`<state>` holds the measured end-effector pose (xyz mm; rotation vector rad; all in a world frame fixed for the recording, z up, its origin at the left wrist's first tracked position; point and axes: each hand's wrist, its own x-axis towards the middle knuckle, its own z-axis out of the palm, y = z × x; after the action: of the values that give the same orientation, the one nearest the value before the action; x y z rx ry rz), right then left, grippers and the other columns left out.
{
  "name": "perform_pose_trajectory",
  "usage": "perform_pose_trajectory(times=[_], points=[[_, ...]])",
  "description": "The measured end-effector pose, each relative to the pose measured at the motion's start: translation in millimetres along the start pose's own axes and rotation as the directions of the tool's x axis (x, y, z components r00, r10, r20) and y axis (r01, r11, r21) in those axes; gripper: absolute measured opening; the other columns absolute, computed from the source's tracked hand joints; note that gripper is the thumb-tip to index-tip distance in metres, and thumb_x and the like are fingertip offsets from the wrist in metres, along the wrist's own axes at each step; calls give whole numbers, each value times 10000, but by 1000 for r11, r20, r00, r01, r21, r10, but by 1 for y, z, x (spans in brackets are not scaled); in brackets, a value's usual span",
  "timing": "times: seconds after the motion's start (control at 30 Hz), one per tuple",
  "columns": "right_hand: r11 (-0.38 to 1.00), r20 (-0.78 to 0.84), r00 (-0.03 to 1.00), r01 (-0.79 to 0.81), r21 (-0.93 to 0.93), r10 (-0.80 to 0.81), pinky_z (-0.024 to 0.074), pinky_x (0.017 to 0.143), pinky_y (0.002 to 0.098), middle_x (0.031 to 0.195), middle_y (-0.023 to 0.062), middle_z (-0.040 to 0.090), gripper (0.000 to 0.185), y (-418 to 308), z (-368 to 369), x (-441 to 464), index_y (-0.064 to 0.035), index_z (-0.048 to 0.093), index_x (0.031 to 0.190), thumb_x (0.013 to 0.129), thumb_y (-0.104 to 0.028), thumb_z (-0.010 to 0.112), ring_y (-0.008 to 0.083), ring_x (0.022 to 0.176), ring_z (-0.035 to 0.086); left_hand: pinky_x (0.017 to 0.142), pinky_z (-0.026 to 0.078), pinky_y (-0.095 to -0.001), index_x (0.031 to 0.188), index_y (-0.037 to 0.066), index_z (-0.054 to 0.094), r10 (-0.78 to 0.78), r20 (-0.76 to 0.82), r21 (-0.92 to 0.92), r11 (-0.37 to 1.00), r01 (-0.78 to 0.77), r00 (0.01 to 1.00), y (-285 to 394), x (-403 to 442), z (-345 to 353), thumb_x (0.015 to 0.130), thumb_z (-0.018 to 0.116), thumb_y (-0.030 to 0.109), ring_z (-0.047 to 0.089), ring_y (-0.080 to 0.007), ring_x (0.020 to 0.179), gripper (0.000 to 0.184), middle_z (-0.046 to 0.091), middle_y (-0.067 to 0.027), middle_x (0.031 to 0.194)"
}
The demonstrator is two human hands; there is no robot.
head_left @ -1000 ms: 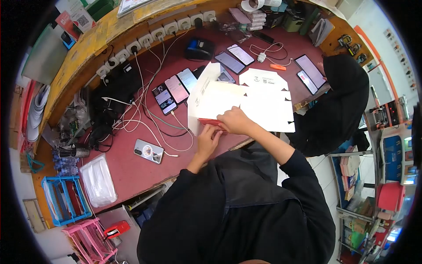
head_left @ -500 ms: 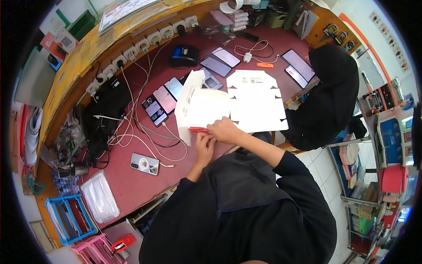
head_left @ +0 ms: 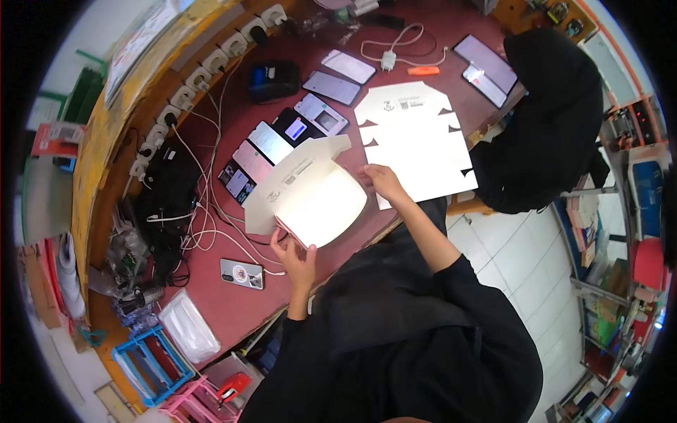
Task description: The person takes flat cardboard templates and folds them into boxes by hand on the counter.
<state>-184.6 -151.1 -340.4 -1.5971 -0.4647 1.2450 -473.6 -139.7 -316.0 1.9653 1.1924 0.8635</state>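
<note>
Left hand (head_left: 297,268): nearer, fingers spread at the near-left corner of the bent card (head_left: 321,211).
Right hand (head_left: 384,185): by its right edge — whether pinching, I could not tell.
Bent card: over the worktop (head_left: 247,310), slanting far-right.
Flat card (head_left: 421,158): just right.

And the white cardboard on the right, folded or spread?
Spread: the cardboard lies unfolded, its notched sides and printed end showing.

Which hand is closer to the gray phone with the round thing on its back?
Left. The left hand is just right of the gray phone, at the bent white card's near edge; the right hand is farther off, by the card's right edge.
</note>
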Motion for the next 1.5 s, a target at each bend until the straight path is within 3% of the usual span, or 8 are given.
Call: perform_pose_trajectory(times=[0.27,0.43,0.53,0.67,0.87,1.07,1.17,1.5], points=[[970,-75,968,234,-68,-239,497,774,287,966,121,695,258,40,1,-26,-34,673,1060,907,-214,569,206,878,653,959,401,-364,1366,44,195,-579,349,-296,678,672,737,7,29,-24,685,609,24,431,-259,1174,798,356,-137,1324],[956,-29,980,200,215,-199,488,862,348,1031,108,663,268,38,3,-34,-57,679,1057,829,-197,687,246,979,618,672,569,-393,1255,-57,438,-707,474,-110,544,832,525,-7,44,-25,656,606,38,647,-299,867,630,610,-180,1060],[899,-41,904,427,95,-425,448,925,356,1106,104,621,312,22,-2,-48,-71,672,1072,799,-211,726,244,1092,555,883,505,-373,1319,-56,374,-752,518,-203,354,913,407,-6,49,-44,656,556,-38,579,-298,1057,687,547,-173,1189],[893,254,916,191,407,-311,318,1066,367,1451,168,283,972,-11,-12,-67,-112,374,1396,600,-359,872,312,1331,328,876,487,-362,1314,-46,391,-654,579,-142,508,850,488,15,51,-49,740,586,88,587,-289,1038,621,562,-167,1167],[794,403,685,495,353,-607,176,1133,421,1521,210,106,1416,-34,-26,-73,-9,146,1460,373,-453,938,325,1415,151,800,504,-325,1273,-44,430,-625,479,-30,690,723,616,32,45,-41,784,602,222,612,-249,971,583,585,-147,1139],[828,327,762,532,179,-559,323,1062,412,1383,201,318,1082,-46,-25,-83,-46,280,1382,485,-202,865,365,1311,332,725,520,-288,1233,-42,469,-529,416,-23,807,590,740,10,76,-23,828,618,355,637,-209,904,586,607,-128,1111],[820,327,758,560,115,-564,334,1055,415,1385,199,318,1075,-47,-24,-88,-70,293,1381,475,-183,860,365,1313,333,1005,376,-403,1315,-21,414,-308,550,-414,707,573,776,77,97,-41,840,644,426,549,-246,1126,691,553,-133,1211],[758,353,761,627,-181,-544,366,1037,458,1437,201,174,1064,-80,-23,-118,-127,316,1400,487,-147,862,430,1289,339,923,456,-299,1330,-26,392,-125,620,-414,787,458,774,158,67,-1,774,737,9,544,-143,1113,655,555,-97,1227]])
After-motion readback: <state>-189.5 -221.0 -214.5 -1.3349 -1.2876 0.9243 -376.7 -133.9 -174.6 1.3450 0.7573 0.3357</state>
